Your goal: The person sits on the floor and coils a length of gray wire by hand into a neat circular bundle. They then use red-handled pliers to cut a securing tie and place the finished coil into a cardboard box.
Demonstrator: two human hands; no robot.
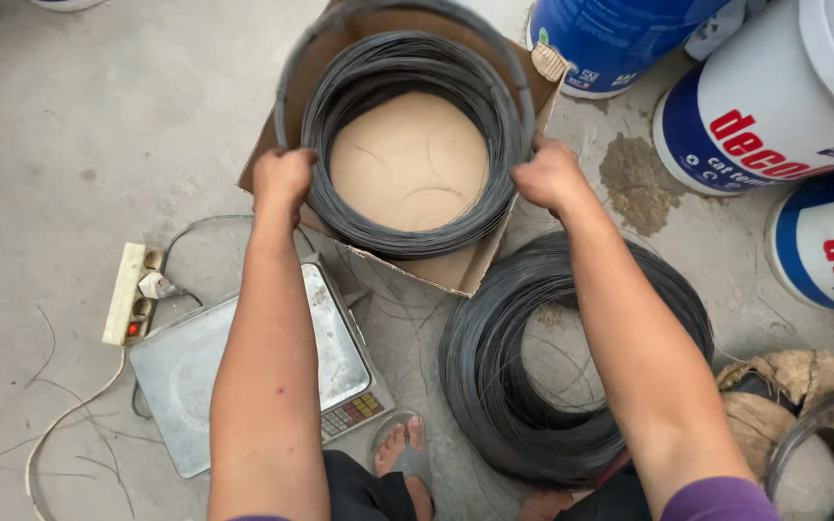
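Note:
My left hand (283,178) and my right hand (549,177) each grip one side of a thin loop of dark wire (407,12), lifted above an open cardboard box (456,272). Inside the box lies a thick coil of dark wire (400,224) around a bare tan bottom. The raised loop arcs over the far side of that coil. Both fists are closed around the strands.
A second big wire coil (489,386) lies on the concrete floor under my right forearm. A metal-topped scale (185,376) and a power strip (130,294) sit at left. Blue-and-white paint buckets (774,96) stand at right. My sandalled foot (403,453) shows below.

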